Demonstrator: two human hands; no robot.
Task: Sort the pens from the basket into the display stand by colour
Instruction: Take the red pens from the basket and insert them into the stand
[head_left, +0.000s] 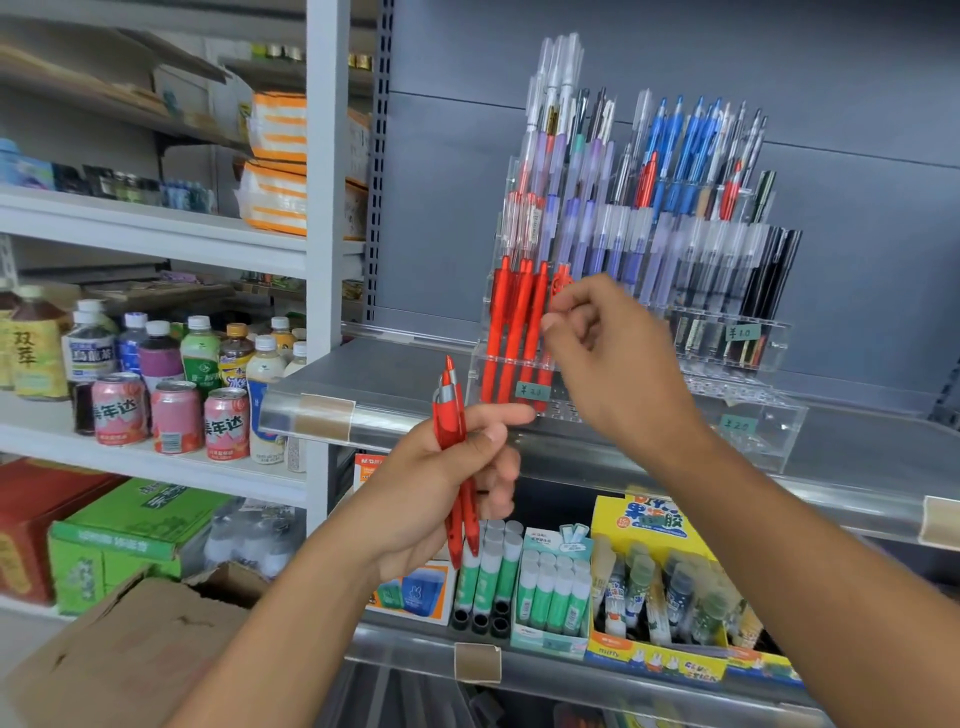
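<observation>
Pens (511, 332) at stand's (769, 436) left edge

shop | price tags (530, 391) on pen stand (727, 358) | shelved drinks (171, 384)

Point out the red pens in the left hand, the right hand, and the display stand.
red pens (451, 415), head view: barrels above the fist.
left hand (441, 483), head view: its middle.
right hand (613, 353), head view: its back.
display stand (769, 431), head view: clear front wall.

Drink bottles (200, 353), pink cans (174, 415), glue sticks (550, 592), cardboard box (130, 649).
</observation>
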